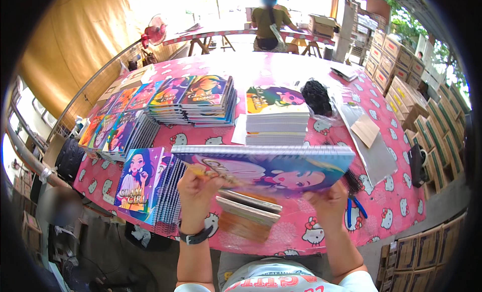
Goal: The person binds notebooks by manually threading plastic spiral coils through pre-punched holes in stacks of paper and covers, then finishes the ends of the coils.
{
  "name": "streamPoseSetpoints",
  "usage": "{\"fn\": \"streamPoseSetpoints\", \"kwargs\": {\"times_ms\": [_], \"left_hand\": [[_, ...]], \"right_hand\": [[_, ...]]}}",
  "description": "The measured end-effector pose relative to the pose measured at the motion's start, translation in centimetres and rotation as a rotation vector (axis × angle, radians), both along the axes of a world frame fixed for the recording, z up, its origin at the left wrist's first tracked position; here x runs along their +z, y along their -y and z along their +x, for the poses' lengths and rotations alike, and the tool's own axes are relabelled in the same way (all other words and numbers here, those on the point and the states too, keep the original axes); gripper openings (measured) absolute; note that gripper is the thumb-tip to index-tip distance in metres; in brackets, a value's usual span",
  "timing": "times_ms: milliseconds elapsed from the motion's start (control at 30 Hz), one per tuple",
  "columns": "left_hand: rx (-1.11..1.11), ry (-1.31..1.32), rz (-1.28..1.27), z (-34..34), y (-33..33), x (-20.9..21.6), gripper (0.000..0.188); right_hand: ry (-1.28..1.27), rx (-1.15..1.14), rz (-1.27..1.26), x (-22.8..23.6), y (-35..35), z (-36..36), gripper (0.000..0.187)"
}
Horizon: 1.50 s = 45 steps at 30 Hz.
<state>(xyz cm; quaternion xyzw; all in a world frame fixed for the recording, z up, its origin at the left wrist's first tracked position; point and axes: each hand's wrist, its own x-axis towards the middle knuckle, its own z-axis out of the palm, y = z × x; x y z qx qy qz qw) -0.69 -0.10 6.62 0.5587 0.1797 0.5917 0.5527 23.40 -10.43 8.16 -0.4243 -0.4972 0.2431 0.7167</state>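
A spiral notebook (296, 172) with a colourful cartoon-girl cover is held up sideways in front of me, its coiled edge along the top. My left hand (205, 189) grips its left end, and my right hand (327, 197) grips the lower right corner. Below the notebook stands a wooden block (246, 222) with a slot across its top, partly hidden. Blue-handled pliers (356, 211) lie beside my right forearm. Just beyond the notebook is a thick stack of unbound-looking booklets (277, 126). Next to my left hand, a row of spiral notebooks (138, 184) leans together.
Several piles of notebooks (208, 103) cover the table's left side. A black tangled bundle (316, 97) in clear plastic and a brown cardboard piece (365, 130) lie at the right. Stacked cartons (394, 56) line the right. A person (269, 28) sits at a far table.
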Motion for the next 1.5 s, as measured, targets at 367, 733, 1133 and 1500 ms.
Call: {"fn": "streamPoseSetpoints", "kwargs": {"times_ms": [367, 733, 1133, 1500], "left_hand": [[-0.057, -0.228, 0.038, -2.2, -0.2, -0.5, 0.021], [0.043, -0.375, -0.042, -2.9, -0.3, -1.3, 0.020], [0.199, -0.308, -0.367, 0.4, 1.8, -5.6, 0.055], [1.398, -0.113, 0.066, -24.0, 3.0, -2.7, 0.049]], "right_hand": [[0.629, 0.094, -0.076, -4.7, 2.1, 1.9, 0.023], [0.775, 0.237, -0.250, -2.5, 1.9, 2.1, 0.022], [0.073, 0.165, -0.130, -4.1, -0.2, -3.5, 0.057], [0.410, 0.530, 0.044, -5.3, -6.4, -17.8, 0.045]]}}
